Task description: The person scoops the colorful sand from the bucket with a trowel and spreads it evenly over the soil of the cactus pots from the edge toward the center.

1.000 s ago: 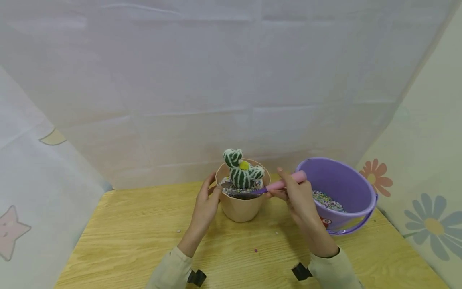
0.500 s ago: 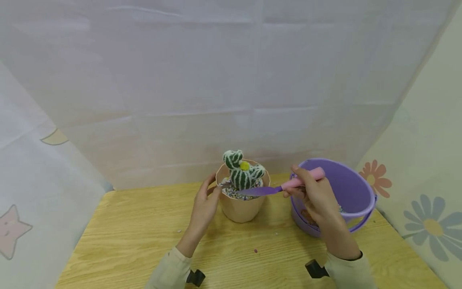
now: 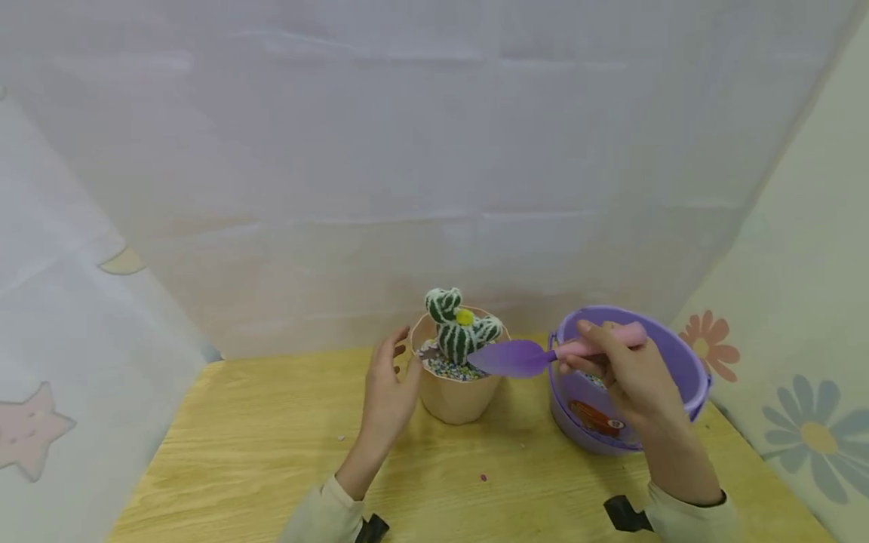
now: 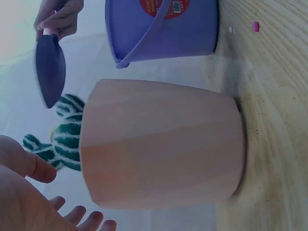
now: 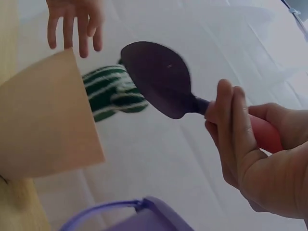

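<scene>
My right hand (image 3: 631, 377) grips the pink handle of a small trowel (image 3: 517, 358) with a purple blade. In the head view the blade overlaps the right rim of a peach flower pot (image 3: 458, 400). A knitted cactus (image 3: 456, 341), green with white stripes and a yellow flower, stands in the pot among colourful pebbles (image 3: 451, 369). My left hand (image 3: 390, 388) is just left of the pot, fingers relaxed and holding nothing. In the left wrist view a gap shows between the left fingers (image 4: 91, 221) and the pot wall.
A purple bucket (image 3: 566, 407) with a red label stands right of the pot, partly behind my right hand and forearm. A magenta pebble (image 3: 483, 477) and a pale one (image 3: 342, 438) lie on the wooden table (image 3: 258, 452). White cloth (image 3: 380, 151) hangs behind.
The trowel has moved up and right, out of the pot toward the bucket, its blade now turned over. My left hand has let go of the pot's rim.
</scene>
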Motion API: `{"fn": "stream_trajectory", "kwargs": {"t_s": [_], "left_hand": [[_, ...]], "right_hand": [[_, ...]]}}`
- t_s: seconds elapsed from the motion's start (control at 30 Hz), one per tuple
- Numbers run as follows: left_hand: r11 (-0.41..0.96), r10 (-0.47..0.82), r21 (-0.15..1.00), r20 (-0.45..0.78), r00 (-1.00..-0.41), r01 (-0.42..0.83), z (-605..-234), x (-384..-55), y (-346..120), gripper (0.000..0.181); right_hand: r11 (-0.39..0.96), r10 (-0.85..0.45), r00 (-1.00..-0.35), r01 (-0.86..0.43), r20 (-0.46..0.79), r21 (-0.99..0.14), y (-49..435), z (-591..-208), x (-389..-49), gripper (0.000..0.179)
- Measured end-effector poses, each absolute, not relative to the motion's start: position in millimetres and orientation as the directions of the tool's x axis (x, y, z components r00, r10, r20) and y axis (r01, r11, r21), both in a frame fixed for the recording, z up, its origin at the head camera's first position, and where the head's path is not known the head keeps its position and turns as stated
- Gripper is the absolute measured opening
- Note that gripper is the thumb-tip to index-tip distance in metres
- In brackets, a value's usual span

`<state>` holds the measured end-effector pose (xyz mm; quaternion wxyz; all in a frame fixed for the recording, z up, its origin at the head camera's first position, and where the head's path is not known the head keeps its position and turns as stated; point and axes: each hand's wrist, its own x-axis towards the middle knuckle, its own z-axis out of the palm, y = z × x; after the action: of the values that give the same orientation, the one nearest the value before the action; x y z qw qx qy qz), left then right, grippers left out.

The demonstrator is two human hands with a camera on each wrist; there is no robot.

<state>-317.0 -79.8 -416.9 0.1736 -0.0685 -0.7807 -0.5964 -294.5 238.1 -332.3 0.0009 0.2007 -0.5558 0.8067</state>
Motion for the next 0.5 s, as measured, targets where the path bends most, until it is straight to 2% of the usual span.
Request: {"fn": "stream_trajectory", "kwargs": {"t_s": [0.2,0.27,0.37,0.5], "left_hand": [[0.29,-0.047,0.849,0.474,-0.879,0.442,-406.6,-300.8,-71.0,0.034],[0.262,0.007,0.839,0.493,-0.87,0.478,-405.1,-293.5,-65.0,0.03],[0.179,0.136,0.857,0.465,-0.875,0.483,-404.5,-282.0,-50.7,0.025],[0.09,0.332,0.909,0.359,-0.873,0.408,-402.9,-272.2,-25.0,0.022]], "right_hand": [[-0.29,-0.424,-0.825,-0.268,0.375,-0.919,272.8,-311.6,-284.8,0.031],[-0.249,-0.449,-0.82,-0.267,0.355,-0.931,283.0,-301.6,-281.5,0.03],[-0.116,-0.427,-0.84,-0.316,0.335,-0.942,297.7,-284.7,-273.5,0.029],[0.113,-0.367,-0.85,-0.444,0.377,-0.889,316.7,-264.7,-266.2,0.026]]}}
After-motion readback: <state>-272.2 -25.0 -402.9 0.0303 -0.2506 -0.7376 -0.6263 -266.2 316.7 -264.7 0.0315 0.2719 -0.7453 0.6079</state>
